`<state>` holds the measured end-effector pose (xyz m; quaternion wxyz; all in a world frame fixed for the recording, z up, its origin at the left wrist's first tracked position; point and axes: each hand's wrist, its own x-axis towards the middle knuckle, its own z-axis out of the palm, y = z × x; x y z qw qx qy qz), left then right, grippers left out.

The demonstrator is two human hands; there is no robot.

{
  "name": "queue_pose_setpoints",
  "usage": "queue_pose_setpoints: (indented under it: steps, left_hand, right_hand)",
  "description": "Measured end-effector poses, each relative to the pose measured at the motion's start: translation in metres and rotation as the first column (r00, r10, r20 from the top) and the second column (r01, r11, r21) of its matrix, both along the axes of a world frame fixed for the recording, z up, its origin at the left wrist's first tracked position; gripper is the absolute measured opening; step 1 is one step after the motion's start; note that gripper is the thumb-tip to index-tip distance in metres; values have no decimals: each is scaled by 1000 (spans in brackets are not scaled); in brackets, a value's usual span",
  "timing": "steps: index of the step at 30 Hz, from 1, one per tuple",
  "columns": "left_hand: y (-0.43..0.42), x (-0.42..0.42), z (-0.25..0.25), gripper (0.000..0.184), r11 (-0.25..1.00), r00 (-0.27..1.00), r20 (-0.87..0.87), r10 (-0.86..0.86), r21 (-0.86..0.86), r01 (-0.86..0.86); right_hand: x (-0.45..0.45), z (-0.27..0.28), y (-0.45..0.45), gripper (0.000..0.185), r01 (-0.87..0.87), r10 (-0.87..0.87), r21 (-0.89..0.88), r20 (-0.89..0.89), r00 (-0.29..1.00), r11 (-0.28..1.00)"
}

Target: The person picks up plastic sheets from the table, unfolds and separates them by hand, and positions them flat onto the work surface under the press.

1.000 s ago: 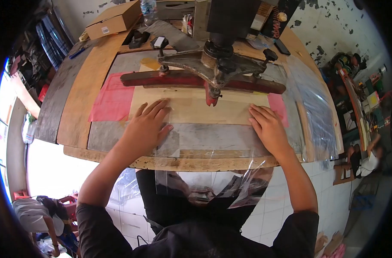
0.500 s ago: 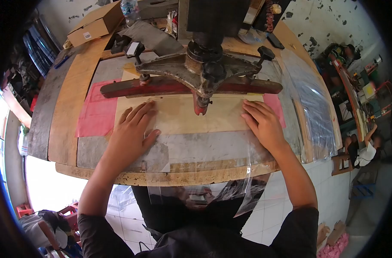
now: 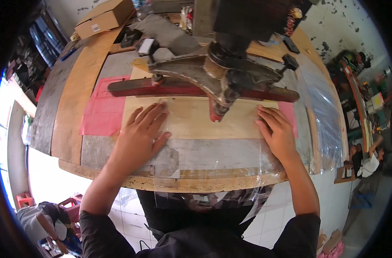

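Observation:
My left hand [image 3: 140, 131] lies flat, fingers stretched forward and thumb apart, on the left part of a clear plastic sheet [image 3: 217, 161]. Opposite it, my right hand [image 3: 278, 133] rests with its fingers extended near the sheet's right side. Under the sheet is a pale yellowish panel [image 3: 196, 124] on the grey worktable [image 3: 131, 150]. The sheet's near end hangs over the wooden table edge toward my lap. Just beyond my fingertips, a long red-sided bar [image 3: 178, 88] spans the panel beneath the metal arms [image 3: 185, 66] of a press.
Pink sheeting [image 3: 102, 114] shows at the panel's left. Folded clear plastic [image 3: 327, 124] lies along the table's right side. At the back are a cardboard box [image 3: 103, 19] and a phone [image 3: 291, 44]. Other people [image 3: 370, 163] are at the far right and lower left.
The whole view has shifted, so the press and table appear farther right. Both hands stay flat near the bar. Less of the clear sheet appears to hang below the table edge.

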<state>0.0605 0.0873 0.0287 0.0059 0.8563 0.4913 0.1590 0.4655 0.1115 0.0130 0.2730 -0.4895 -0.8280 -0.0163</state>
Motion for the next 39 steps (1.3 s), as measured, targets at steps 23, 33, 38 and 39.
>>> queue_pose_setpoints:
  steps: [23, 33, 38, 39]
  left_hand:
    - [2, -2, -6, 50, 997, 996, 73, -53, 66, 48]
    - [2, 1, -2, 52, 999, 994, 100, -40, 22, 38]
    - [3, 3, -2, 51, 997, 992, 105, -69, 29, 66]
    - [3, 4, -1, 51, 998, 992, 109, -59, 19, 57]
  right_hand:
    - [-4, 7, 0, 26, 41, -42, -37, -31, 999, 998]
    - [-1, 9, 3, 27, 29, -30, -29, -27, 999, 999]
    - [2, 6, 2, 27, 34, -34, 3, -18, 999, 999]
    - [4, 5, 2, 27, 57, -57, 8, -4, 998, 998]
